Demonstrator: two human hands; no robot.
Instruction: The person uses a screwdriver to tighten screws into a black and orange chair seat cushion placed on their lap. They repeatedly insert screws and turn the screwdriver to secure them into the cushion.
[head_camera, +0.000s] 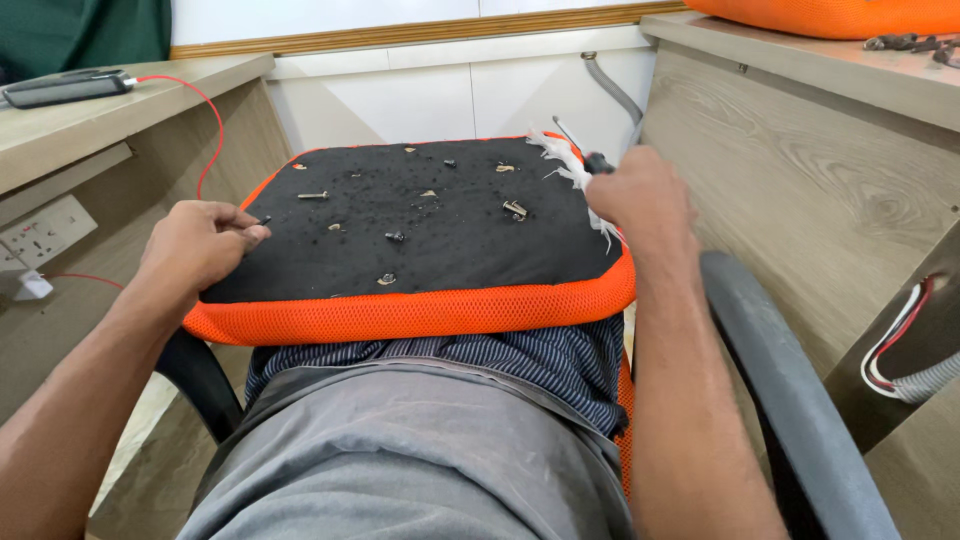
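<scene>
An orange mesh seat cushion (400, 312) lies upside down on my lap, its black underside (450, 230) facing up. Several loose screws lie on it, such as one screw (312, 195) at the left and a metal fitting (514, 209) at the right. My left hand (200, 243) rests on the cushion's left edge, pinching a small dark screw between thumb and fingers. My right hand (640, 195) is closed on a screwdriver (585, 152) at the cushion's right edge, where white stuffing (565, 165) sticks out of the cover.
I sit in a chair with dark armrests (770, 360). Wooden desks stand at left (90, 120) and right (800, 170). A dark device with a red cable (65, 88) lies on the left desk. A wall socket (45, 230) is at left, another orange cushion (830, 15) top right.
</scene>
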